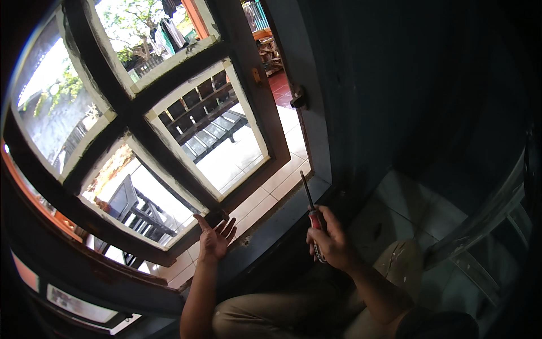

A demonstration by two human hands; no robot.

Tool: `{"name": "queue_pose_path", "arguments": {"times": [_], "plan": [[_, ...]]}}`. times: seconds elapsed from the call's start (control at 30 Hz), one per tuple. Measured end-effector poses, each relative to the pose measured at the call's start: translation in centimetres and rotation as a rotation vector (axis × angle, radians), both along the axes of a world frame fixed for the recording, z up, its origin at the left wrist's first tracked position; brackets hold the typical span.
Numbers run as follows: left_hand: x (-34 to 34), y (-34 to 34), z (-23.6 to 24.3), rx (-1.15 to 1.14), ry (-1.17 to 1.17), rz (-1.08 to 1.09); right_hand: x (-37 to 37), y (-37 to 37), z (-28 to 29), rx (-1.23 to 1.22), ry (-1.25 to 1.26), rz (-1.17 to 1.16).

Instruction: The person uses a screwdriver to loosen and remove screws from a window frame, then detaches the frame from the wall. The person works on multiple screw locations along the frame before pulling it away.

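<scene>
Left hand, spread, perhaps touches the window sash near its bottom edge; a swing could jolt the screwdriver gripped by the right hand.

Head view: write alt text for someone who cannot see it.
The person's right hand holds a red-handled screwdriver; the open left hand is at the lower edge of a dark-framed window. A slatted bench stands outside.
</scene>
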State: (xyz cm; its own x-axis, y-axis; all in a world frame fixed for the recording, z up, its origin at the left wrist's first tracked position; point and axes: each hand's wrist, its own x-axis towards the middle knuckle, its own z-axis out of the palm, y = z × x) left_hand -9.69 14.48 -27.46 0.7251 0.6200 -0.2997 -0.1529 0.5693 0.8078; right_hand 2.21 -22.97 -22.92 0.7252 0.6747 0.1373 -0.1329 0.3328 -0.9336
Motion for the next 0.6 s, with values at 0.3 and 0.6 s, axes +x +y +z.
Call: {"name": "queue_pose_path", "arguments": {"times": [0.3,0.6], "plan": [[-0.2,0.3,-1.6,-0.001,-0.216,0.197,6.6,12.4,11.3,0.081,-0.246,-0.234],[-0.1,-2.1,0.2,-0.048,-0.178,0.284,13.3,19.1,9.9,-0.029,-0.454,-0.557]]}}
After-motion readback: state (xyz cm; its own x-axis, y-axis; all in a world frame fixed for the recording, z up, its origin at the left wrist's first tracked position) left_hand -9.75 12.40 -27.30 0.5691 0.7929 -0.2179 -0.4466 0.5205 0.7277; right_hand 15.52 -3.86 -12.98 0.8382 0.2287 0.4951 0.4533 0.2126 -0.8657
